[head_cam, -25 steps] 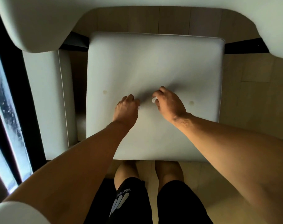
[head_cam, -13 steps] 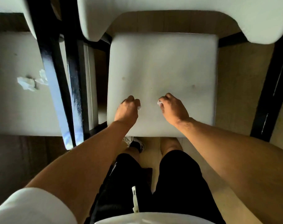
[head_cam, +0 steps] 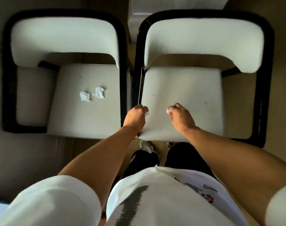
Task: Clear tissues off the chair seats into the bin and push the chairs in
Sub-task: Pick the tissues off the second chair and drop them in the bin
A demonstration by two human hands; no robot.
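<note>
We judge the right chair seat (head_cam: 184,95) cleared: our left hand (head_cam: 135,117) pinches a tissue scrap (head_cam: 146,114) over its left edge, our right hand (head_cam: 181,117) pinches another scrap (head_cam: 168,111) above its front. Next come the two crumpled tissues (head_cam: 92,95) on the left chair (head_cam: 83,101), then the bin, which lies out of view.

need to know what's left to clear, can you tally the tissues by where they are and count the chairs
Tissues on the left chair seat: 2, one crumpled tissue beside another
Tissues in hands: 2, a bit in the left hand and a bit in the right hand
Tissues on the right chair seat: 0
Chairs: 2
Total: 4 tissues, 2 chairs
</note>
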